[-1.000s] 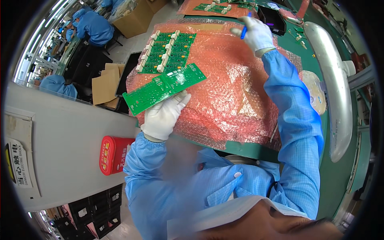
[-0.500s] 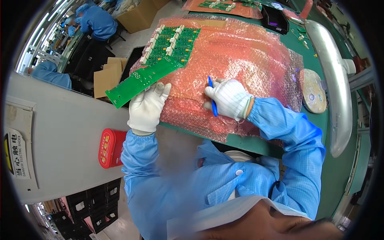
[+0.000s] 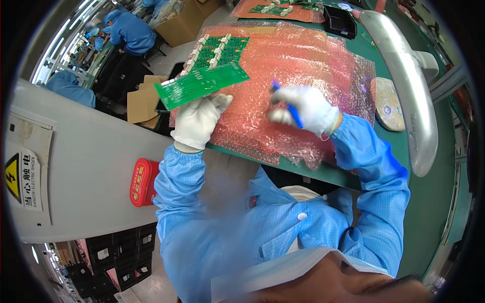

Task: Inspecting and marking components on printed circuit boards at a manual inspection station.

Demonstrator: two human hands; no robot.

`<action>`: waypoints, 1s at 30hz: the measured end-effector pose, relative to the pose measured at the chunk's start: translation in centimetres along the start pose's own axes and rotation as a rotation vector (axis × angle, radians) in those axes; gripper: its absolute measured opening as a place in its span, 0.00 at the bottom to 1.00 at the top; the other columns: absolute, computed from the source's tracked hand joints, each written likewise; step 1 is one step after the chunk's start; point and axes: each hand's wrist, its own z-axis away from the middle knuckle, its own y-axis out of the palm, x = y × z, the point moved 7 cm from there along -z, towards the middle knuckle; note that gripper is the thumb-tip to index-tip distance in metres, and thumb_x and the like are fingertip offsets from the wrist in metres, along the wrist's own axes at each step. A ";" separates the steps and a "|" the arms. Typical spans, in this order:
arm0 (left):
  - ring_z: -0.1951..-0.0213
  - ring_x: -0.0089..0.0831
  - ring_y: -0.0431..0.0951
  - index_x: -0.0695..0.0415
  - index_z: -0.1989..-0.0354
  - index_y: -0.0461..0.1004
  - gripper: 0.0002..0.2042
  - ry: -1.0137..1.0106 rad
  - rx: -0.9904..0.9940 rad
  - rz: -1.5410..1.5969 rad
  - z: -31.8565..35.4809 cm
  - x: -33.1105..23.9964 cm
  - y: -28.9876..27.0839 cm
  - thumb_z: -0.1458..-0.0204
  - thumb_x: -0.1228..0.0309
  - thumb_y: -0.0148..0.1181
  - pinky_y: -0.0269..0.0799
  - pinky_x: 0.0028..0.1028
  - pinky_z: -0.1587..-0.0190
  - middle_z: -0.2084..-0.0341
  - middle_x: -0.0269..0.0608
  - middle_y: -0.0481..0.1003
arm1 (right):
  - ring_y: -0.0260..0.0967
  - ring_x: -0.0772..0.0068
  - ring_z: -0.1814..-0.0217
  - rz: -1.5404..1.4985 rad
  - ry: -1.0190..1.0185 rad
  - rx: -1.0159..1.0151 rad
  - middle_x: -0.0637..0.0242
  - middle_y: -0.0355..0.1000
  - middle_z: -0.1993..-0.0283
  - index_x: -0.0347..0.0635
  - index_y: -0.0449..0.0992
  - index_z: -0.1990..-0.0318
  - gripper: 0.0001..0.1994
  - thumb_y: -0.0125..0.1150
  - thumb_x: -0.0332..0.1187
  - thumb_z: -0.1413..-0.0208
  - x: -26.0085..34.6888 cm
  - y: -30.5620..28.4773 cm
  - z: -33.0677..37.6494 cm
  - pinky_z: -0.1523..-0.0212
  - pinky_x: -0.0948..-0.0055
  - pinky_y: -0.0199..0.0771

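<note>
left hand [image 3: 198, 122] we find clamped on a green circuit board [image 3: 201, 85] at the desk's [image 3: 429, 202] left edge; right hand [image 3: 303, 108] grips a blue pen [image 3: 290, 111] over pink bubble wrap [image 3: 298, 55].

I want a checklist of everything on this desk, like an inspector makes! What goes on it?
Surface: green bench top, mostly covered by pink bubble wrap.
Job's things: green circuit board held up off the wrap; blue pen; more boards lying on the wrap.
Clutter: round tape roll, black tray.
Hands: left hand, white-gloved, grips the board's lower edge; right hand, white-gloved, holds the pen over the wrap.
Cables: nothing seen.
Surroundings: grey lamp arm, red button box, cardboard boxes, other workers in blue.
</note>
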 end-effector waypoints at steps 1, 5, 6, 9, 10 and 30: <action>0.56 0.35 0.78 0.60 0.53 0.73 0.12 0.032 0.010 -0.146 0.0 0.7 1.0 0.39 0.66 0.52 0.72 0.41 0.46 0.57 0.44 0.76 | 0.75 0.51 0.58 0.054 0.047 -0.142 0.52 0.75 0.59 0.43 0.76 0.59 0.16 0.68 0.42 0.51 -0.1 -2.2 0.7 0.59 0.60 0.75; 0.63 0.29 0.77 0.61 0.55 0.72 0.13 -0.193 -0.066 -0.458 -2.0 4.9 5.6 0.39 0.64 0.51 0.76 0.29 0.59 0.60 0.41 0.76 | 0.73 0.45 0.52 0.372 -0.194 -0.470 0.44 0.71 0.48 0.42 0.71 0.51 0.27 0.74 0.38 0.59 4.1 -8.2 2.9 0.54 0.58 0.76; 0.65 0.29 0.77 0.61 0.57 0.73 0.13 -0.249 -0.012 -0.643 -2.5 5.5 7.4 0.40 0.64 0.52 0.75 0.28 0.61 0.63 0.41 0.77 | 0.73 0.45 0.51 0.438 -0.261 -0.482 0.44 0.71 0.49 0.43 0.71 0.51 0.27 0.73 0.38 0.60 5.7 -9.1 3.3 0.52 0.55 0.75; 0.72 0.31 0.77 0.66 0.69 0.73 0.16 -0.199 0.184 -1.282 -4.6 6.8 11.5 0.45 0.61 0.52 0.71 0.27 0.66 0.73 0.45 0.77 | 0.73 0.51 0.49 0.720 -0.410 -0.533 0.52 0.72 0.51 0.49 0.71 0.50 0.23 0.68 0.38 0.57 8.7 -9.9 4.6 0.48 0.52 0.74; 0.73 0.31 0.77 0.67 0.71 0.72 0.17 -0.130 0.247 -1.459 -5.2 7.3 12.2 0.47 0.61 0.53 0.71 0.27 0.66 0.75 0.47 0.77 | 0.73 0.53 0.50 0.805 -0.442 -0.514 0.55 0.73 0.53 0.51 0.72 0.51 0.21 0.66 0.37 0.55 9.3 -10.1 4.9 0.49 0.54 0.74; 0.77 0.37 0.74 0.48 0.75 0.75 0.16 0.607 0.225 -2.288 -4.3 14.9 13.3 0.50 0.49 0.60 0.68 0.36 0.78 0.82 0.36 0.69 | 0.73 0.69 0.72 0.199 0.327 -0.827 0.61 0.74 0.72 0.38 0.77 0.64 0.10 0.71 0.28 0.52 -1.6 -10.4 16.2 0.70 0.72 0.72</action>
